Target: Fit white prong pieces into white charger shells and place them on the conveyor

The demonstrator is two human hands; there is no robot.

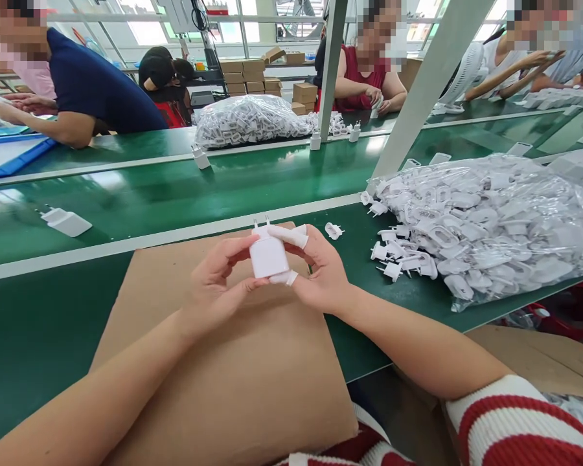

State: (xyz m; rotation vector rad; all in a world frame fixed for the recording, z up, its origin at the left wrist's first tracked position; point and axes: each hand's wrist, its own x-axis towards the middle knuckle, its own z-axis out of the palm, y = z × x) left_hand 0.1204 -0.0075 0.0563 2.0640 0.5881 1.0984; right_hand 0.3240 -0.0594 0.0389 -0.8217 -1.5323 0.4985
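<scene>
The left hand (223, 275) and the right hand (320, 268) pinch one white charger (269, 255) between them, pins pointing away, above the brown cardboard (233, 375). To the right, on the green table (39, 323), is a clear bag (505, 220) with many white plug pieces. Beyond, a charger lies on the green belt (150, 194). Farther, a person in red (369, 77) holds something, perhaps also a charger.
</scene>
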